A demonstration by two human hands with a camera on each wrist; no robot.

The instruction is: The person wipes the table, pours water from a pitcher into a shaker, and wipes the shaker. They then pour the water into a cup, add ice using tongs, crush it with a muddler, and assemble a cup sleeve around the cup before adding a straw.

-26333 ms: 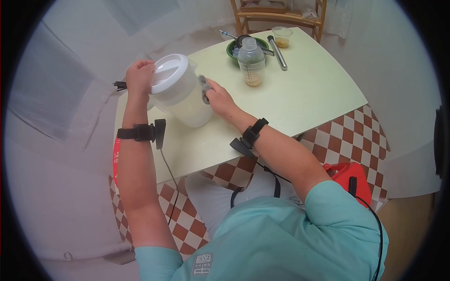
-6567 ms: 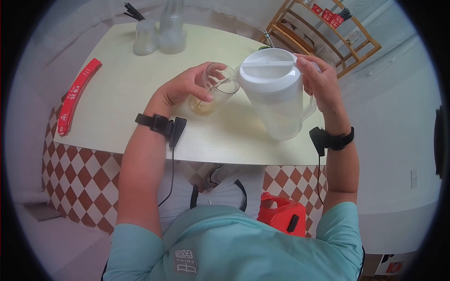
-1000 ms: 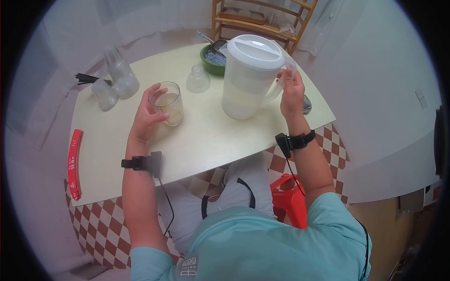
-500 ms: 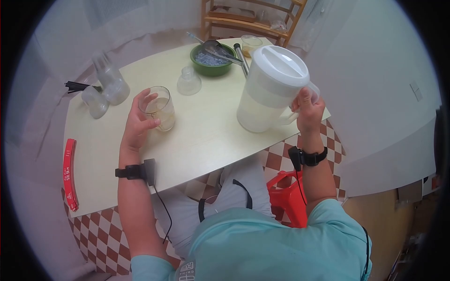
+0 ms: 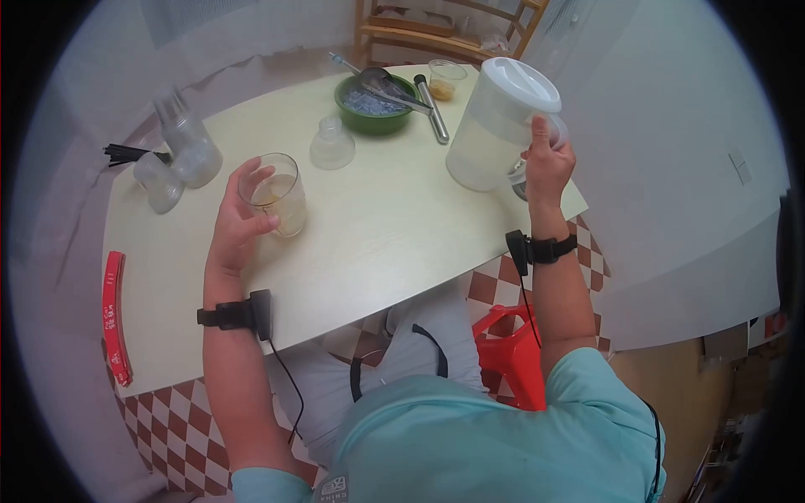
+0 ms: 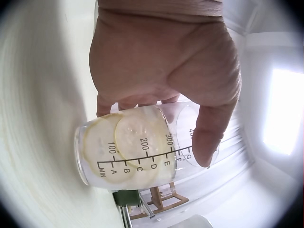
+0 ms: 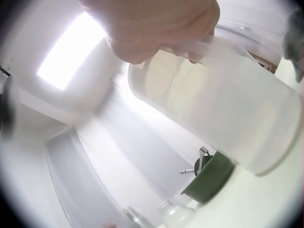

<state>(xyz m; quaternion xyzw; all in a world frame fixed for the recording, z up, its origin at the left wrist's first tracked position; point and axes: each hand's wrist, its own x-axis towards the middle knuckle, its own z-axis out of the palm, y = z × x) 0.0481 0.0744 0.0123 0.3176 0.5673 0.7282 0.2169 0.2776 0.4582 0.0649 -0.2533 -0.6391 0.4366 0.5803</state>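
Note:
My left hand [image 5: 235,222] grips a clear shaker cup [image 5: 289,201] round its side on the table. In the left wrist view, black measuring marks run along the cup, and pale liquid with thin lemon-like slices [image 6: 133,135] fills it to near the 300 mark. The thumb lies close to the rim. My right hand [image 5: 549,172] holds a tall translucent pitcher [image 5: 490,134] by its handle, thumb up, near the table's right end. A white lid [image 5: 521,82] tops the pitcher, which is partly full of pale liquid. The shaker's clear domed top [image 5: 333,147] stands between the two.
Behind stands a green bowl [image 5: 377,121] of bluish pieces with a strainer and tongs. A muddler [image 5: 432,113] and a small tub [image 5: 446,80] are beside it. Plastic cups [image 5: 189,151], black straws [image 5: 134,154] and red strips [image 5: 115,323] lie left. A grey cloth [image 5: 520,190] lies near the pitcher.
Liquid streamed from the tilted pitcher into the cup several seconds ago; now the pitcher is level. Over the last half second, it has moved back, away from the body. The left hand keeps its grip.

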